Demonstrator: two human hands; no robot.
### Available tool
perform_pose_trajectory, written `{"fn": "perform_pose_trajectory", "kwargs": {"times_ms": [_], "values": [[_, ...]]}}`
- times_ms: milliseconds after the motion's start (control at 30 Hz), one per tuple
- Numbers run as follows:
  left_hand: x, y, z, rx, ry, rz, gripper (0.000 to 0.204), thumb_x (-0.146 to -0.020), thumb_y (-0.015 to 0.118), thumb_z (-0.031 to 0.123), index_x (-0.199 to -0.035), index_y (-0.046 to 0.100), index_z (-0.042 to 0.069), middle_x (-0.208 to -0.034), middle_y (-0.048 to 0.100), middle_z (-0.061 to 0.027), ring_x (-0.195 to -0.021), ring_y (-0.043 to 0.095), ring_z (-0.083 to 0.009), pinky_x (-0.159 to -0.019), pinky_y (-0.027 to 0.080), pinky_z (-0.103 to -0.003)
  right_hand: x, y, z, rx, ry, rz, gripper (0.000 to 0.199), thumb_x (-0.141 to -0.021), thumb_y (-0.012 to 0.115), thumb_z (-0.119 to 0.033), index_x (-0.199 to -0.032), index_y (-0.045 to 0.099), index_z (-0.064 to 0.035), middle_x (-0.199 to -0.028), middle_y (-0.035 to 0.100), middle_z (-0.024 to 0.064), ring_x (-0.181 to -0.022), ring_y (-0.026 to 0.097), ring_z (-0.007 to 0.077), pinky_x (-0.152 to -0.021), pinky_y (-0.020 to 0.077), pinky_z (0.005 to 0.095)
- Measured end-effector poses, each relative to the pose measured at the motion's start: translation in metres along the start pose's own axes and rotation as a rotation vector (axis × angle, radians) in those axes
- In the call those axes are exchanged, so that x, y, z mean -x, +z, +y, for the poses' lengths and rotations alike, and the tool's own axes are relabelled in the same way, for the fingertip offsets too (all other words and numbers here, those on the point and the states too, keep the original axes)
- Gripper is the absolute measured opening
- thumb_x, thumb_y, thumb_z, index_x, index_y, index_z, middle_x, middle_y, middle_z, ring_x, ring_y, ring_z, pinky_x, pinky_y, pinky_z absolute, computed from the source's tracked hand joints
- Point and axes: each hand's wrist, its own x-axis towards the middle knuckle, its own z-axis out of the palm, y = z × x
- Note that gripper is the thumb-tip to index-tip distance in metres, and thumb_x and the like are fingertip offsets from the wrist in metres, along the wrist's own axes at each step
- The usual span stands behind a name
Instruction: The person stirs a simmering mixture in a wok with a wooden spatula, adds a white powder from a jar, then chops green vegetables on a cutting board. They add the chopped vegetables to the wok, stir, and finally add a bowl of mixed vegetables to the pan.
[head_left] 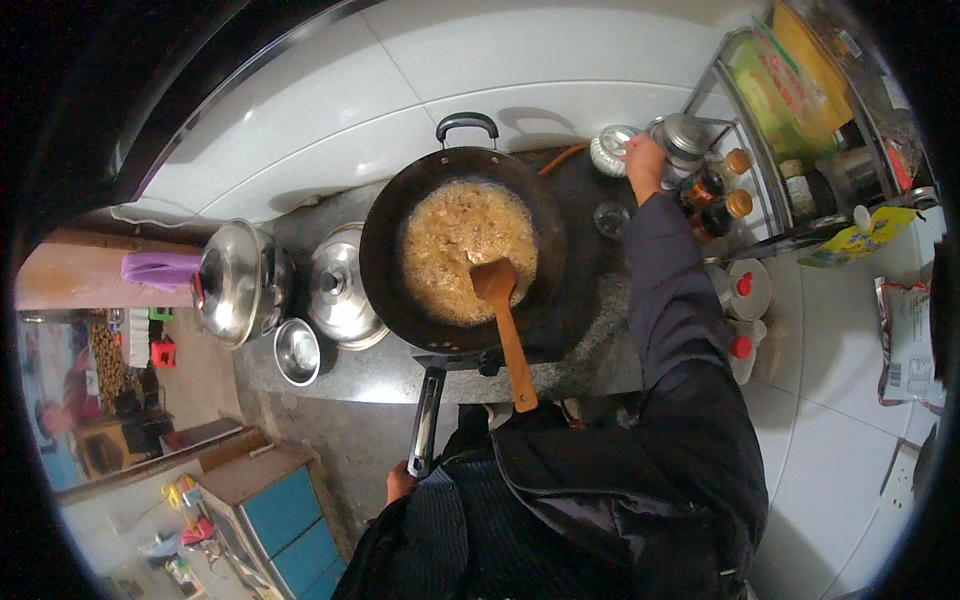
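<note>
A black wok (376, 265) sits on the stove, holding a bubbling yellow-brown liquid (455, 235) with bits in it. A wooden spatula (513, 345) leans in the wok, its handle over the near rim; neither hand touches it. At the counter's back right, my right hand (645, 162) is closed at the rim of a ribbed glass jar (606, 154) with whitish contents; what the fingers pinch is hidden. My left hand (400, 483) is low, by the end of the wok's long handle (427, 420). Its fingers are mostly hidden, so I cannot tell whether it grips.
Left of the wok are a steel lid (338, 285), a lidded pot (232, 285) and a small metal bowl (297, 351). A lidded canister (682, 138), sauce bottles (716, 215) and a metal rack (745, 130) crowd the right. A small glass (611, 219) stands near my right forearm.
</note>
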Motion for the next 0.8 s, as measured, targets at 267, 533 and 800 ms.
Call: {"fn": "perform_pose_trajectory", "kwargs": {"times_ms": [267, 533, 800], "values": [[0.002, 0.005, -0.003, 0.064, 0.078, 0.016, 0.033, -0.08, 0.062, 0.038, -0.094, 0.065, 0.007, -0.082, 0.065, -0.0195, -0.083, 0.063, -0.037, -0.067, 0.048, -0.043, 0.013, -0.022, -0.002, 0.033, -0.022, 0.075, 0.015, -0.078, 0.062, -0.016, -0.077, 0.063, -0.001, -0.065, 0.064, 0.0119, -0.058, 0.066, 0.0217, -0.059, 0.0507, 0.0336], [0.0, 0.002, 0.007, 0.179, 0.15, 0.019, 0.032, -0.079, 0.063, 0.034, -0.095, 0.064, 0.007, -0.082, 0.065, -0.0196, -0.083, 0.063, -0.0375, -0.065, 0.048, -0.043, 0.037, -0.032, -0.003, 0.118, -0.065, 0.179, 0.02, -0.081, 0.061, -0.017, -0.074, 0.064, 0.001, -0.062, 0.066, 0.0107, -0.052, 0.064, 0.0193, -0.052, 0.0494, 0.0298], [0.0, 0.0, 0.011, 0.147, 0.151, 0.037, 0.029, -0.076, 0.066, 0.029, -0.094, 0.063, 0.006, -0.083, 0.065, -0.0201, -0.085, 0.063, -0.0381, -0.067, 0.048, -0.043, 0.045, -0.026, -0.002, -0.257, 0.143, 0.144, 0.017, -0.083, 0.061, -0.013, -0.077, 0.063, 0.003, -0.063, 0.066, 0.0102, -0.055, 0.066, 0.0169, -0.049, 0.0501, 0.0279]]}}
